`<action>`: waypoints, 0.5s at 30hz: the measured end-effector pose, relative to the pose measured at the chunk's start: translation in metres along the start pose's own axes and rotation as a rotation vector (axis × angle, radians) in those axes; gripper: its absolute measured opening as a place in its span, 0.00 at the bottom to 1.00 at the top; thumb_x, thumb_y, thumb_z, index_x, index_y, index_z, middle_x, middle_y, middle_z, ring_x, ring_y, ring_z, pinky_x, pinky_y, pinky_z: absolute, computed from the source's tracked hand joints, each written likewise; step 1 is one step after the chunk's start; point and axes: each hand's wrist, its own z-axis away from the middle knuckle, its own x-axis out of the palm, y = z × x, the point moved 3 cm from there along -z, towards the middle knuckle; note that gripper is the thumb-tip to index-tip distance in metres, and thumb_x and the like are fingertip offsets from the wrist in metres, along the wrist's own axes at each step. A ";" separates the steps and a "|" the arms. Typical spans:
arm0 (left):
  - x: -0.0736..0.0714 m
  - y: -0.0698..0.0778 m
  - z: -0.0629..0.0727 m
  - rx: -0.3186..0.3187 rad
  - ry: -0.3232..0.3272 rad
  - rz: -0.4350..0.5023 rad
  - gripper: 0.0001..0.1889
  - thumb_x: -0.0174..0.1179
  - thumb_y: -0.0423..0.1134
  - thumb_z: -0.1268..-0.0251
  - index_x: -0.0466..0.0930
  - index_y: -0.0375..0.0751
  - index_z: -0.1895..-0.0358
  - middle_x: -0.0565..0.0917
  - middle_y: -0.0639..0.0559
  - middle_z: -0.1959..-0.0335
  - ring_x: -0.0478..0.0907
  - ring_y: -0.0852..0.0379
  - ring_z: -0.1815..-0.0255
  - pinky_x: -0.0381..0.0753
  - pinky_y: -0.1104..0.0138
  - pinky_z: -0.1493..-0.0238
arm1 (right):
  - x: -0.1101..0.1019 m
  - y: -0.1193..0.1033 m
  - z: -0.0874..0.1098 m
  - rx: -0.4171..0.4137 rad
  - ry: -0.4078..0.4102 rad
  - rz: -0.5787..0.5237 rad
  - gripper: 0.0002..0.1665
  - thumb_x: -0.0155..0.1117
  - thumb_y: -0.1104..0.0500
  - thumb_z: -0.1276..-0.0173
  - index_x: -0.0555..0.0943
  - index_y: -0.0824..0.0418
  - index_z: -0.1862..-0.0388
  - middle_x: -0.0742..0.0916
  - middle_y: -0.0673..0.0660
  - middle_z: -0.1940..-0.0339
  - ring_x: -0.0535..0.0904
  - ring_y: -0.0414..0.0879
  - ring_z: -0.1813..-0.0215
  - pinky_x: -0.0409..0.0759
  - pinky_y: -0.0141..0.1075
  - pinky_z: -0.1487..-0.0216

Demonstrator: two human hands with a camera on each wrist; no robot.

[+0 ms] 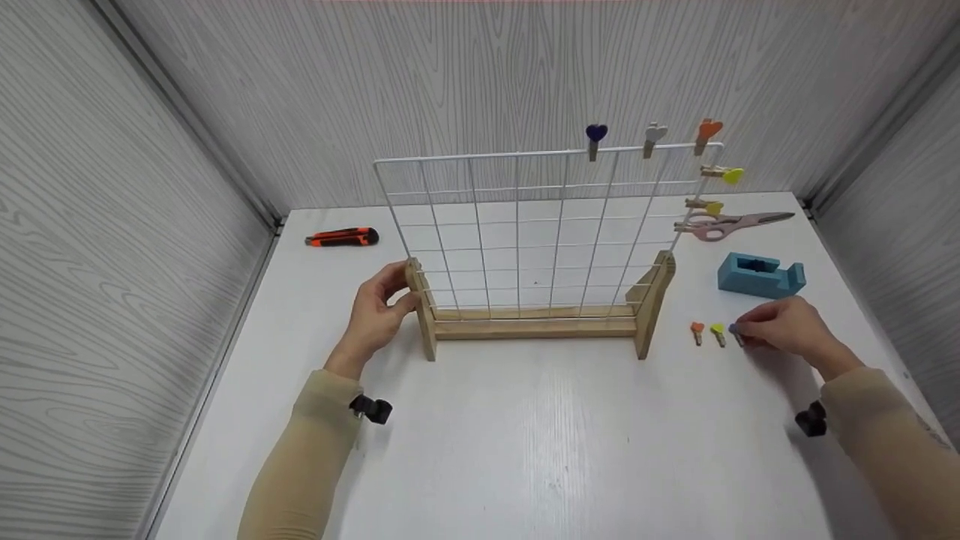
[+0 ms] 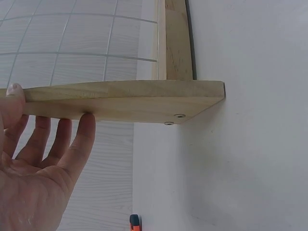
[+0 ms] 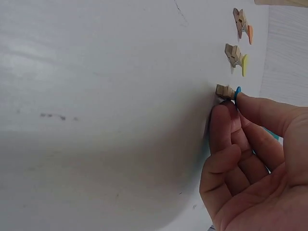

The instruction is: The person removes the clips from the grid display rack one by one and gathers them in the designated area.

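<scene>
A white wire grid (image 1: 517, 232) stands upright in a wooden stand (image 1: 536, 328). My left hand (image 1: 379, 311) grips the stand's left side board (image 2: 120, 90), thumb over its edge and fingertips against its outer face. On the right, my right hand (image 1: 791, 328) pinches a small wooden clothespin with a blue heart (image 3: 226, 92) between thumb and fingers, low over the table. Beside it lie a yellow-heart clothespin (image 1: 719, 334) and an orange-heart clothespin (image 1: 697, 333). Along the grid's top are dark blue (image 1: 596, 133), white (image 1: 655, 133) and orange (image 1: 709, 130) heart clothespins.
More clothespins, two with yellow hearts (image 1: 733, 176), are clipped down the grid's right edge. Behind that edge lie pink scissors (image 1: 724, 226). A teal tape dispenser (image 1: 759, 276) sits beyond my right hand. An orange and black utility knife (image 1: 343, 237) lies at the back left, near the wall.
</scene>
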 end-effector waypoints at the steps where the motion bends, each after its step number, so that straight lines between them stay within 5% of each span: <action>1: 0.000 0.000 0.000 -0.002 0.002 0.000 0.26 0.67 0.28 0.21 0.78 0.38 0.23 0.84 0.34 0.28 0.80 0.41 0.22 0.86 0.75 0.34 | 0.000 -0.001 0.001 -0.006 0.005 0.012 0.29 0.68 0.51 0.15 0.85 0.73 0.31 0.96 0.55 0.55 0.89 0.44 0.57 0.90 0.27 0.57; 9: 0.000 0.000 0.000 0.018 0.017 0.022 0.27 0.69 0.28 0.22 0.78 0.34 0.24 0.85 0.35 0.30 0.80 0.40 0.23 0.87 0.74 0.34 | -0.007 -0.017 0.013 -0.084 0.142 0.143 0.26 0.65 0.51 0.16 0.89 0.73 0.40 0.95 0.68 0.54 0.88 0.47 0.60 0.85 0.31 0.64; 15: 0.000 0.000 0.000 0.035 0.027 0.012 0.26 0.69 0.28 0.23 0.79 0.33 0.25 0.85 0.34 0.30 0.81 0.39 0.23 0.87 0.74 0.34 | -0.018 -0.046 0.029 -0.181 0.263 0.147 0.25 0.66 0.47 0.15 0.92 0.68 0.43 0.96 0.66 0.56 0.86 0.38 0.62 0.82 0.30 0.65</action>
